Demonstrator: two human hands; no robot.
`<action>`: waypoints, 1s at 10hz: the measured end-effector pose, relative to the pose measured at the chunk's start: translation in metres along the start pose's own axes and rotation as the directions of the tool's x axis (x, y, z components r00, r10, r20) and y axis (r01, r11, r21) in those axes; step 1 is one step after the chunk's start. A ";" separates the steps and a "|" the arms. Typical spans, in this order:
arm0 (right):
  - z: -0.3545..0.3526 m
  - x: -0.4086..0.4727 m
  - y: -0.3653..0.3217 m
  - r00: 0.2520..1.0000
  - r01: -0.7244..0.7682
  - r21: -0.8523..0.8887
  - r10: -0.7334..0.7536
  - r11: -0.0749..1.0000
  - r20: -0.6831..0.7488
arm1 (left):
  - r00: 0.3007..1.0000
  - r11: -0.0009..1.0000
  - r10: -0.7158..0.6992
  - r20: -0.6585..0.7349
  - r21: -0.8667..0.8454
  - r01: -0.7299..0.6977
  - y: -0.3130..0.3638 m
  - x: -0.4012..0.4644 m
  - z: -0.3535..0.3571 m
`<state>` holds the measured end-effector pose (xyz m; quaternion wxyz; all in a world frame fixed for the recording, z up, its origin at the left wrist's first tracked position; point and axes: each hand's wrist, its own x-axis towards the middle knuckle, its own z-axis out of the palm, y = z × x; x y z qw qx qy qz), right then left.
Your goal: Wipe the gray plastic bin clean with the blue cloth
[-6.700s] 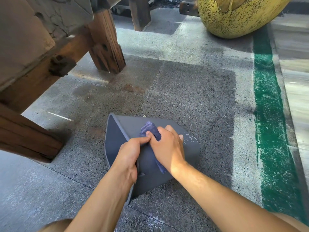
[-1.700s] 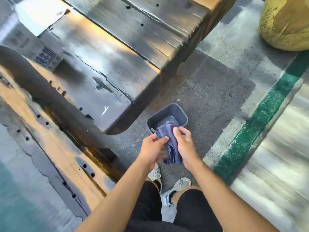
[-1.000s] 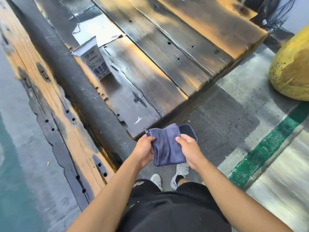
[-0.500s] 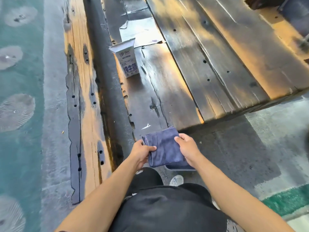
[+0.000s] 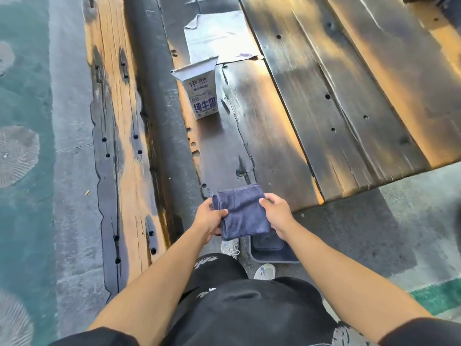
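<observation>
The blue cloth point(image 5: 243, 213), folded, hangs between both hands above the near corner of the wooden table. My left hand point(image 5: 208, 219) pinches its left edge and my right hand point(image 5: 275, 212) grips its right edge. The gray plastic bin point(image 5: 273, 255) stands upright on the floor below the cloth, by my feet; the cloth and my right forearm cover its far part. Neither hand touches the bin.
A dark, scorched wooden table point(image 5: 324, 108) fills the upper right, with a white milk carton point(image 5: 202, 93) and a gray sheet point(image 5: 219, 37) on it. A wooden bench point(image 5: 119, 146) runs along the left. My sneakers point(image 5: 230, 247) stand beside the bin on the concrete floor.
I have stood up from the floor, leaving the bin there. Both hands now hold the cloth folded flat, and it has risen over the table's corner as the view swung toward the table.
</observation>
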<state>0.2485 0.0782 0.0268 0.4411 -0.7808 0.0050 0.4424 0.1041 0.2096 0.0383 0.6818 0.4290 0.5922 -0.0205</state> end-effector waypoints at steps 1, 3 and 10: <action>0.008 0.008 -0.009 0.999 0.012 -0.026 -0.014 1.000 -0.042 | 1.000 0.999 -0.005 0.011 0.033 0.005 0.006 0.012 -0.005; 0.017 0.030 -0.007 0.997 0.004 -0.078 -0.010 0.997 -0.076 | 0.999 0.992 -0.043 0.028 0.120 0.039 0.010 0.036 -0.016; -0.002 -0.029 0.060 0.960 -0.235 -0.335 0.163 0.912 -0.229 | 0.968 0.766 -0.216 0.127 0.637 0.087 -0.031 0.016 -0.037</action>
